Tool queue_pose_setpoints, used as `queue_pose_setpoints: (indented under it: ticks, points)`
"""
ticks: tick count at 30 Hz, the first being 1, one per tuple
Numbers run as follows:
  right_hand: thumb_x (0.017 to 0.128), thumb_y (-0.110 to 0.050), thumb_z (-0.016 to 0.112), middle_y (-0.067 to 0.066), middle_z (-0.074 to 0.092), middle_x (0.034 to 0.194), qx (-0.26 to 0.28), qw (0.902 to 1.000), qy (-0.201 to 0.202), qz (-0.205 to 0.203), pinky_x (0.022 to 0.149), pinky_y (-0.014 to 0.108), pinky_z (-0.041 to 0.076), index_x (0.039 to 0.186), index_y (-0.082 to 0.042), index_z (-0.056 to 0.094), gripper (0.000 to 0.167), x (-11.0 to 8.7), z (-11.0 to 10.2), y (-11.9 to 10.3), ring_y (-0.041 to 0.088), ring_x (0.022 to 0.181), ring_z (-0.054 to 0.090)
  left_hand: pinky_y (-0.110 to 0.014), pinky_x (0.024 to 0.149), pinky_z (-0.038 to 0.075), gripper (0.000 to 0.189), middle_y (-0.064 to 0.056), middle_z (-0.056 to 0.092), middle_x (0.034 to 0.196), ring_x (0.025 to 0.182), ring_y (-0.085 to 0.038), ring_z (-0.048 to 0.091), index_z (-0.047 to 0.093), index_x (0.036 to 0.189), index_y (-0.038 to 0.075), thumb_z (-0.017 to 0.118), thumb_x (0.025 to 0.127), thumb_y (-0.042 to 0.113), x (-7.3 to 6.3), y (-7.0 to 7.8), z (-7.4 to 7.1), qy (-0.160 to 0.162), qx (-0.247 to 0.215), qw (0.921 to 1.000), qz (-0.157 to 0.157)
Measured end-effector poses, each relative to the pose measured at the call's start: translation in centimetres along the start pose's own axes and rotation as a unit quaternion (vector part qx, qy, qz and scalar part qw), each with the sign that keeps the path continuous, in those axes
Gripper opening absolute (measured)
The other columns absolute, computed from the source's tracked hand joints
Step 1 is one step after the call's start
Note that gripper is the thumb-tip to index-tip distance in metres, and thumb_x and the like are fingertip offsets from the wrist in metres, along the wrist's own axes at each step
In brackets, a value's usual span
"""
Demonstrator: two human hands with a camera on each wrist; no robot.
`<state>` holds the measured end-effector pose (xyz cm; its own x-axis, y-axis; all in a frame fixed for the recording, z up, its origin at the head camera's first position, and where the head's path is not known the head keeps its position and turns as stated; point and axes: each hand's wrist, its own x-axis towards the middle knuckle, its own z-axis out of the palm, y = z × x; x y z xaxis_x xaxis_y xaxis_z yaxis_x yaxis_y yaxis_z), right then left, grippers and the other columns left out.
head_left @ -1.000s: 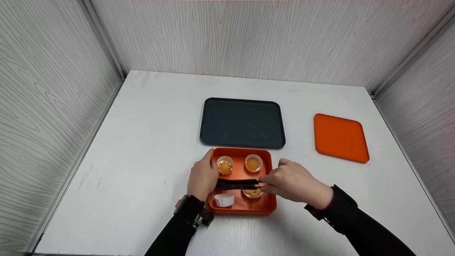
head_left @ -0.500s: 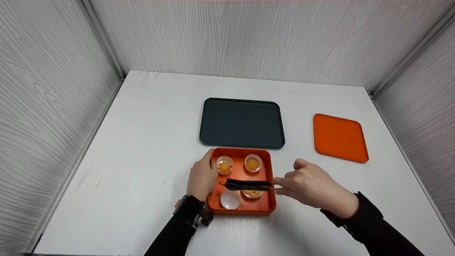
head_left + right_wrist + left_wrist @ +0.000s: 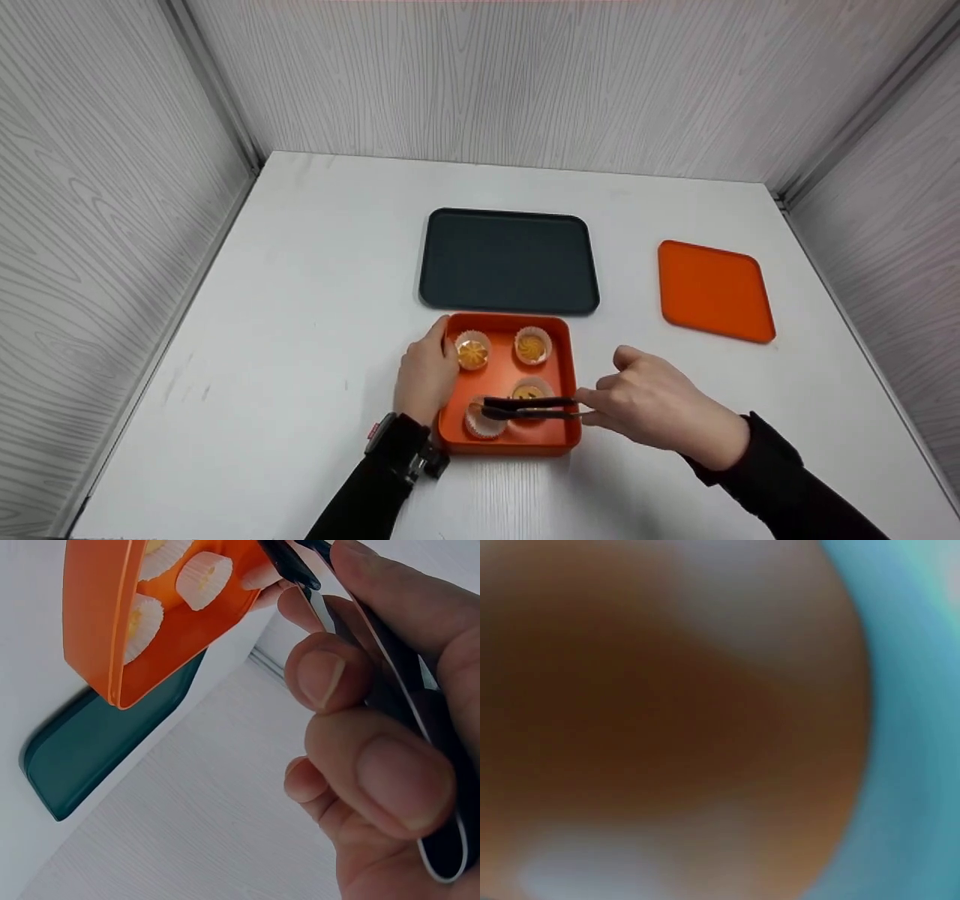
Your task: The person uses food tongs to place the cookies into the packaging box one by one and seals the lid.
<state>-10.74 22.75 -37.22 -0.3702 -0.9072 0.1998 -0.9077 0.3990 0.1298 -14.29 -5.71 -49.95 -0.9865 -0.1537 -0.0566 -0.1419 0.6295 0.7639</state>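
Observation:
My right hand [image 3: 656, 405] holds black-tipped tongs [image 3: 529, 413] level over an orange box [image 3: 501, 448]. The tong tips overlap a white paper baking cup [image 3: 486, 430] at the box's front left. A small tan-orange bit shows at the tips; I cannot tell whether they pinch it. Behind the tongs sits a cookie in a paper cup [image 3: 529, 390], partly covered. A flower-shaped cookie [image 3: 472, 355] and a swirled cookie [image 3: 532, 347] rest in their cups along the back of the box. My left hand [image 3: 426, 379] grips the box's left wall.
A dark green tray [image 3: 510, 262] lies just behind the box. To the right is a flat orange tray [image 3: 716, 291] on the white table [image 3: 300, 300]. Wood-patterned walls [image 3: 480, 82] enclose the back and sides. The left wrist view is a blur.
My right hand first drew the tongs back to the right, then lowered them over the front-left cup. That cup, tilted a second ago, now stands upright. The left hand has stayed put.

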Motion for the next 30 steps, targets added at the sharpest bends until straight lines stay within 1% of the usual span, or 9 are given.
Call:
queue_pose_setpoints:
  ticks: [4, 6, 9, 13, 18, 21, 25, 30]
  points:
    - [0.077, -0.032, 0.09, -0.006, 0.043, 0.049, -0.014, 0.9997, -0.016, 0.007, 0.06, 0.026, 0.025, 0.095, -0.016, 0.08, 0.026, 0.2, 0.2, 0.0, 0.008, 0.042, 0.031, -0.048, 0.107, 0.049, 0.045, -0.011, 0.062, 0.142, 0.126, -0.029, 0.062, 0.051, 0.151, 0.013, 0.05, 0.107, 0.022, 0.0, 0.0, 0.0, 0.0, -0.002, 1.0, 0.001]
    - [0.077, -0.035, 0.09, -0.006, 0.043, 0.049, -0.018, 0.9997, -0.017, 0.006, 0.061, 0.027, 0.026, 0.095, -0.016, 0.079, 0.028, 0.2, 0.3, 0.0, 0.008, 0.043, 0.033, -0.049, 0.107, 0.05, 0.045, -0.012, 0.062, 0.141, 0.125, -0.029, 0.063, 0.051, 0.151, 0.013, 0.05, 0.107, 0.021, -0.1, -0.1, 0.0, 0.002, -0.001, 1.0, 0.004]
    - [0.076, -0.037, 0.09, -0.006, 0.042, 0.05, -0.02, 0.9997, -0.011, 0.001, 0.061, 0.027, 0.027, 0.095, -0.016, 0.078, 0.031, 0.2, 0.3, 0.1, 0.008, 0.043, 0.034, -0.049, 0.105, 0.051, 0.045, -0.012, 0.063, 0.141, 0.124, -0.03, 0.063, 0.051, 0.151, 0.013, 0.05, 0.107, 0.021, -0.1, -0.2, 0.0, 0.006, 0.001, 0.9999, 0.009]
    - [0.076, -0.037, 0.09, -0.006, 0.042, 0.05, -0.015, 0.9999, 0.002, -0.001, 0.062, 0.027, 0.03, 0.096, -0.015, 0.078, 0.032, 0.1, 0.2, 0.3, 0.007, 0.044, 0.034, -0.049, 0.105, 0.05, 0.045, -0.013, 0.063, 0.141, 0.124, -0.031, 0.063, 0.051, 0.151, 0.013, 0.049, 0.107, 0.021, 0.0, -0.2, 0.0, 0.009, 0.003, 0.9999, 0.013]
    - [0.077, -0.035, 0.09, -0.006, 0.049, 0.053, -0.001, 1.0, 0.0, 0.001, 0.063, 0.028, 0.031, 0.1, -0.014, 0.08, 0.033, -0.2, 0.0, 0.5, 0.006, 0.045, 0.038, -0.049, 0.108, 0.049, 0.046, -0.011, 0.062, 0.142, 0.127, -0.029, 0.061, 0.05, 0.152, 0.014, 0.049, 0.107, 0.023, 0.1, -0.1, 0.0, 0.0, 0.002, 1.0, -0.002]
    - [0.077, -0.034, 0.09, -0.006, 0.052, 0.054, 0.011, 0.9999, -0.006, 0.007, 0.062, 0.027, 0.032, 0.101, -0.014, 0.079, 0.033, -0.3, -0.1, 0.6, 0.006, 0.046, 0.039, -0.049, 0.109, 0.048, 0.046, -0.011, 0.061, 0.143, 0.128, -0.029, 0.061, 0.05, 0.152, 0.014, 0.049, 0.107, 0.023, 0.1, 0.0, 0.0, -0.005, 0.002, 1.0, -0.009]
    - [0.078, -0.033, 0.089, -0.006, 0.056, 0.056, 0.025, 0.9993, -0.006, 0.026, 0.061, 0.027, 0.032, 0.101, -0.014, 0.078, 0.032, -0.6, -0.5, 0.9, 0.006, 0.048, 0.041, -0.049, 0.11, 0.047, 0.046, -0.011, 0.061, 0.144, 0.129, -0.029, 0.06, 0.05, 0.152, 0.013, 0.049, 0.107, 0.023, 0.1, 0.1, -0.1, -0.006, 0.001, 1.0, -0.008]
    - [0.076, -0.032, 0.09, -0.007, 0.058, 0.058, 0.026, 0.9986, 0.018, 0.042, 0.06, 0.024, 0.028, 0.097, -0.015, 0.073, 0.032, -1.3, -0.9, 1.5, 0.005, 0.049, 0.041, -0.049, 0.111, 0.046, 0.046, -0.01, 0.06, 0.145, 0.13, -0.028, 0.059, 0.049, 0.153, 0.013, 0.049, 0.107, 0.023, 0.1, 0.1, -0.1, -0.009, -0.002, 0.9999, -0.013]
